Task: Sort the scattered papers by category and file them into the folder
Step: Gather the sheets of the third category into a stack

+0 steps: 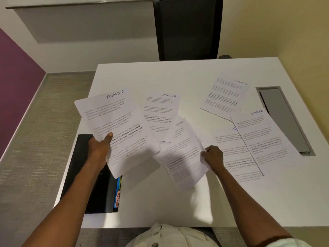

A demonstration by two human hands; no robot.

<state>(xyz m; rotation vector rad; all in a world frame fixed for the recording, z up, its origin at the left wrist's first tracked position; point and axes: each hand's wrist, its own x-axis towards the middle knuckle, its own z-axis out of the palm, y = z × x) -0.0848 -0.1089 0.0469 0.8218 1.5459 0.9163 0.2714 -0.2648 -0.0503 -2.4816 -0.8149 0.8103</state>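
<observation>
Holding: my left hand (100,148) grips a small stack of printed sheets (117,129), thumb curled over the front, lifted above the surface (160,202); the top sheet is headed "ADMIN" in handwriting.
Right hand: my right hand (212,155) pinches the right edge of a single blurred sheet (185,157), fingers curled on it; its heading is too blurred to read.
Folder: a black folder (92,189) lies closed at the near left of the surface, partly under my left wrist and the ADMIN stack; coloured tabs show along its right edge, one reading "SPORTS".
Middle sheet: a "SPORTS" page (160,113) lies flat between my two hands, its lower part covered by the sheet I pinch.
Right-side sheets: a far "SPORTS" page (225,97), a nearer "SPORTS" page (261,138) overlapping another page (231,157) beside my right hand.
Surroundings: a grey cable hatch (283,118) sits in the surface's right side; a black chair back (187,27) stands beyond the far edge.
</observation>
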